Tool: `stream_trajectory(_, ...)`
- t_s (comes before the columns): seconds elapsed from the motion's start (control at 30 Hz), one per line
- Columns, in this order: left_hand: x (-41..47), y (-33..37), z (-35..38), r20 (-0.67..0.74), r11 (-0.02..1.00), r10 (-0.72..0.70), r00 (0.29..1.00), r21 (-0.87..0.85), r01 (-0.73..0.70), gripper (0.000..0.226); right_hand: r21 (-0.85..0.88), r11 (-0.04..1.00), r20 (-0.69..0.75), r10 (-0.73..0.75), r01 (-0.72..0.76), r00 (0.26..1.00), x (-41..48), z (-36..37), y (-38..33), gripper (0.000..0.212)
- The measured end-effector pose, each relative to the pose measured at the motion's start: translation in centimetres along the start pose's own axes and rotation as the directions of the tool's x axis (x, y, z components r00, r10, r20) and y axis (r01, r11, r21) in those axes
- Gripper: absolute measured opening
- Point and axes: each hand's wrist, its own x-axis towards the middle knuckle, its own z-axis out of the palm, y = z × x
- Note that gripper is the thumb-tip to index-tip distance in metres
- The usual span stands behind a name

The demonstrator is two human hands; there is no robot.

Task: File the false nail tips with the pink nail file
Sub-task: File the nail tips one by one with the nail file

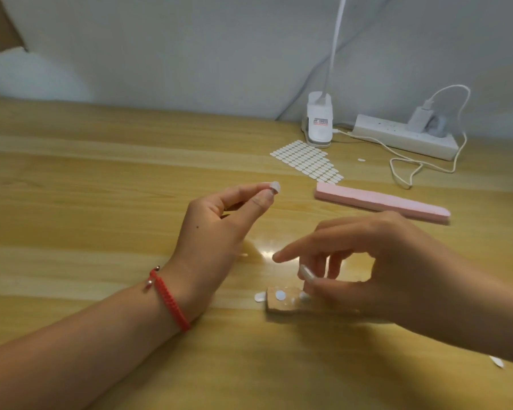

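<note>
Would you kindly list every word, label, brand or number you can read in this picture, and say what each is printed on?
Nothing here can be quoted.
White lamp clip: a small label with a red mark and a dark line of print, too blurred to read.
Power strip: no marking legible.
Pink nail file and sheet of adhesive tabs: no print visible.

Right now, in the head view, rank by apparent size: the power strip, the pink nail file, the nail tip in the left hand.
1. pink nail file and power strip: too alike to rank; file longer, strip thicker and farther.
2. nail tip pinched by the left hand: clearly smallest.
</note>
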Motion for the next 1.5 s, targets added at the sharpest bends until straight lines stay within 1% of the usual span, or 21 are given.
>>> stream_trajectory(0.07,0.0,0.1,0.1,-0.002,1.0,0.0,1.0,0.011,0.0,0.011,-0.003,1.0,0.013,0.005,-0.005,1.0,-0.1,0.4,0.4,0.039)
stream_trajectory(0.17,0.0,0.1,0.1,-0.001,1.0,0.001,1.0,0.017,-0.001,0.011,-0.103,0.995,0.079,-0.005,0.013,0.997,-0.3,0.6,0.9,0.04)
stream_trajectory(0.2,0.0,0.1,0.1,0.0,1.0,0.002,1.0,0.017,-0.002,0.011,-0.124,0.992,0.074,-0.015,0.024,0.997,-0.3,0.2,1.0,0.042)
stream_trajectory(0.23,0.0,0.1,0.0,0.0,1.0,0.005,1.0,0.018,-0.005,0.012,-0.124,0.991,0.033,-0.036,0.04,0.999,-0.2,-0.5,1.3,0.044)
stream_trajectory(0.3,0.0,0.0,-0.1,0.008,0.999,0.011,1.0,0.03,-0.011,0.019,-0.092,0.995,-0.142,-0.063,0.05,0.988,0.0,-2.6,2.8,0.041)
stream_trajectory(0.33,0.0,0.0,-0.1,0.016,0.999,0.013,1.0,0.037,-0.014,0.023,-0.12,0.992,-0.24,-0.057,0.029,0.969,0.1,-3.9,4.0,0.036)
stream_trajectory(0.37,0.0,-0.1,-0.1,0.023,0.999,0.016,1.0,0.044,-0.017,0.026,-0.19,0.981,-0.313,-0.031,-0.03,0.949,0.2,-5.0,5.3,0.032)
stream_trajectory(0.4,0.0,-0.1,-0.1,0.031,0.998,0.018,0.999,0.056,-0.02,0.027,-0.275,0.954,-0.348,0.016,-0.119,0.937,0.2,-5.7,6.8,0.034)
stream_trajectory(0.47,-0.1,-0.2,-0.1,0.044,0.996,0.021,0.999,0.086,-0.024,0.026,-0.367,0.892,-0.308,0.152,-0.265,0.939,-0.1,-5.6,9.3,0.041)
stream_trajectory(0.5,-0.1,-0.2,-0.1,0.05,0.995,0.021,0.999,0.096,-0.026,0.025,-0.373,0.878,-0.265,0.209,-0.299,0.942,-0.3,-5.0,10.1,0.039)
stream_trajectory(0.53,-0.1,-0.1,-0.1,0.06,0.994,0.023,0.998,0.102,-0.029,0.024,-0.38,0.874,-0.235,0.225,-0.302,0.946,-0.5,-4.3,10.6,0.038)
stream_trajectory(0.6,-0.1,0.0,-0.1,0.077,0.994,0.028,0.997,0.104,-0.036,0.024,-0.392,0.88,-0.247,0.182,-0.27,0.952,-0.7,-3.6,11.0,0.039)
stream_trajectory(0.67,-0.2,0.1,-0.1,0.098,0.993,0.04,0.994,0.109,-0.051,0.024,-0.361,0.905,-0.308,0.11,-0.223,0.945,-0.8,-3.7,10.5,0.037)
stream_trajectory(0.77,-0.3,0.4,0.2,0.116,0.992,0.063,0.991,0.099,-0.075,0.024,-0.231,0.971,-0.427,-0.05,-0.056,0.903,-1.0,-3.7,8.8,0.029)
stream_trajectory(0.87,-0.4,0.4,0.2,0.146,0.989,0.092,0.985,0.101,-0.107,0.024,-0.182,0.976,-0.404,-0.186,0.121,0.896,-1.4,-2.9,5.8,0.03)
stream_trajectory(0.93,-0.6,0.5,0.4,0.185,0.98,0.119,0.976,0.137,-0.145,0.025,-0.208,0.962,-0.349,-0.239,0.174,0.906,-1.4,-1.9,4.5,0.031)
stream_trajectory(1.07,-0.9,0.5,0.7,0.165,0.949,0.15,0.975,0.253,-0.189,0.035,-0.257,0.946,-0.295,-0.27,0.196,0.916,-1.2,-0.8,3.8,0.032)
stream_trajectory(1.17,-0.3,1.4,0.1,0.172,0.951,0.173,0.97,0.228,-0.21,0.031,-0.308,0.931,-0.307,-0.291,0.195,0.906,-1.4,-1.8,3.9,0.032)
stream_trajectory(1.27,-0.3,1.7,0.6,0.178,0.944,0.187,0.966,0.238,-0.227,0.027,-0.313,0.927,-0.311,-0.304,0.205,0.901,-1.2,-1.7,3.8,0.032)
stream_trajectory(1.4,0.2,1.8,0.3,0.191,0.949,0.181,0.965,0.224,-0.223,0.031,-0.331,0.916,-0.287,-0.325,0.225,0.901,-1.2,-1.8,3.7,0.032)
stream_trajectory(1.5,0.2,1.9,0.7,0.191,0.959,0.164,0.968,0.2,-0.202,0.023,-0.288,0.932,-0.304,-0.308,0.221,0.902,-1.1,-1.6,3.7,0.032)
